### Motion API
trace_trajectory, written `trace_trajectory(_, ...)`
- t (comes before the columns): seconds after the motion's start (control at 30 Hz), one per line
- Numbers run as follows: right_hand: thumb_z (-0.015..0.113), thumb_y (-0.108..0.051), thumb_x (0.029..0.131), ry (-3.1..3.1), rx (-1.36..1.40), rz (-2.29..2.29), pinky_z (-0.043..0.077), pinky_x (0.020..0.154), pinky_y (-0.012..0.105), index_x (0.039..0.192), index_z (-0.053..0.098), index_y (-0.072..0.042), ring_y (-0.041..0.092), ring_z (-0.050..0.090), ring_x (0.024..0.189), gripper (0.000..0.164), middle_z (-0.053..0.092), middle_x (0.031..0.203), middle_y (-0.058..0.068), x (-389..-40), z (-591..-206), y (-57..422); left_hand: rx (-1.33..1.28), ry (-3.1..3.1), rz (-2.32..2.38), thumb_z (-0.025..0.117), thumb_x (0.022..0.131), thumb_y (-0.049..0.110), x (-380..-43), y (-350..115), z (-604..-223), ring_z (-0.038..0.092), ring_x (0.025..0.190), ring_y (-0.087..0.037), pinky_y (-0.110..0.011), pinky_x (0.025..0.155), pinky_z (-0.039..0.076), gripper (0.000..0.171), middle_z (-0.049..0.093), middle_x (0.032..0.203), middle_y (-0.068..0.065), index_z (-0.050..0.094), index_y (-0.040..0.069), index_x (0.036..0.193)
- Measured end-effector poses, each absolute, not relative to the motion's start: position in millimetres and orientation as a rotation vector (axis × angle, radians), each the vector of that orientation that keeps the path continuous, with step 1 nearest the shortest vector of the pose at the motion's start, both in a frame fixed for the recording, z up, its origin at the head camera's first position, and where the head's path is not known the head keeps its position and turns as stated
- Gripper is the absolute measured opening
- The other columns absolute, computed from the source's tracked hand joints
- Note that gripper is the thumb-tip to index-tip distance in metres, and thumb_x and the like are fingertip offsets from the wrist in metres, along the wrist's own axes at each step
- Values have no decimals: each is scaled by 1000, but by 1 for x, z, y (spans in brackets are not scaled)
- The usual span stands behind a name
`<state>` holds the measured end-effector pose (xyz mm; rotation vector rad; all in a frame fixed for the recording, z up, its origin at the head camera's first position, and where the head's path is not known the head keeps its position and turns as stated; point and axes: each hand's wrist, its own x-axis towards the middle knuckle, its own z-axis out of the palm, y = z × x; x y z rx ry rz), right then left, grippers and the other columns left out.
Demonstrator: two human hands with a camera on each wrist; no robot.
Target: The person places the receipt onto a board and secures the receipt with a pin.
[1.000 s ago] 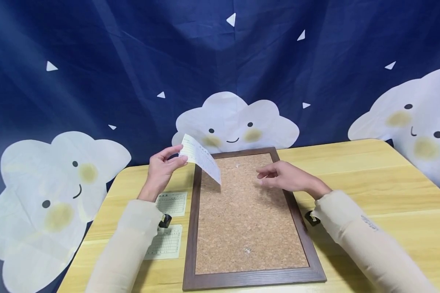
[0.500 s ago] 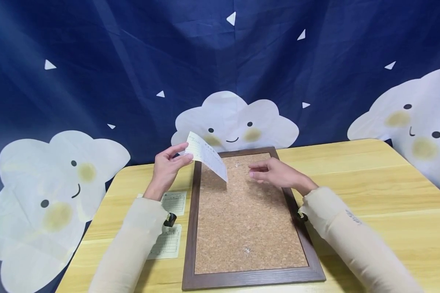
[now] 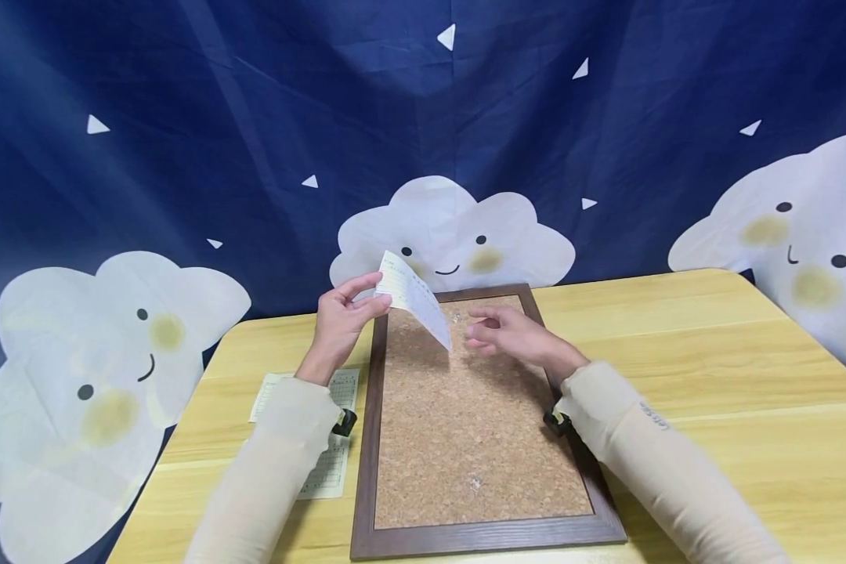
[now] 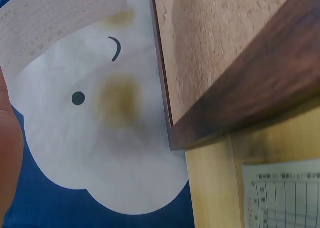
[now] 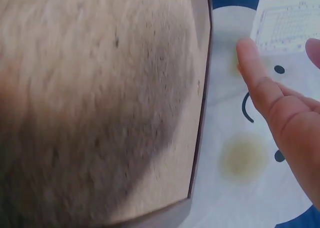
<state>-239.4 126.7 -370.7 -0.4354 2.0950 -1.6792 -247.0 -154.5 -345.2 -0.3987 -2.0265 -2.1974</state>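
Observation:
At its left end, a paper form (image 3: 419, 301) with a printed grid is pinched between the thumb and fingers of my left hand (image 3: 341, 321). The sheet slants down to the right, raised over the far part of a cork board (image 3: 479, 423) with a dark brown wooden frame. My right hand (image 3: 511, 337) hovers above the board near the sheet's lower right corner, fingers bent, with nothing visible in its grasp. In the right wrist view, a gap shows between its thumb (image 5: 250, 58) and fingers, the form (image 5: 290, 26) beyond them.
Left of the board lie two more printed forms, a far one (image 3: 268, 392) and a near one (image 3: 331, 474), both partly covered by my left sleeve (image 3: 275, 462). Small pale marks show on the cork. A blue cloud-patterned curtain (image 3: 289, 102) hangs behind the wooden table (image 3: 719, 360).
My left hand has carried the form to the right over the board. The right hand has moved left, so the sheet's corner and the fingers are now close together.

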Motion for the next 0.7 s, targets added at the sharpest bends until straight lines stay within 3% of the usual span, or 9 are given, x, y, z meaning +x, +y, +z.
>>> trace_trajectory(0.23,48,-4,104,1971,-324,-1797,51,96,45,153,16,13,48,53,123,61,42,138,40,-237,-375,117,-433,-2042,-2180,68,89,-11,-247,-147,-346,72,86,-10,-28,79,58,45,59,129,-26,56,-13,132)
trace_trajectory(0.47,49,6,99,1887,-258,-1911,50,97,47,152,21,11,48,54,120,60,50,128,33,-235,-375,115,-427,-2047,-2171,69,89,-10,-247,-146,-347,72,85,-9,-28,80,58,45,59,130,-25,57,-12,132)
trace_trajectory(0.7,54,11,94,1959,-189,-2000,54,93,43,142,40,14,21,64,96,50,58,112,19,-241,-377,120,-393,-2145,-2110,72,90,-3,-249,-151,-355,72,85,-10,-27,84,57,45,61,127,-28,59,-8,132)
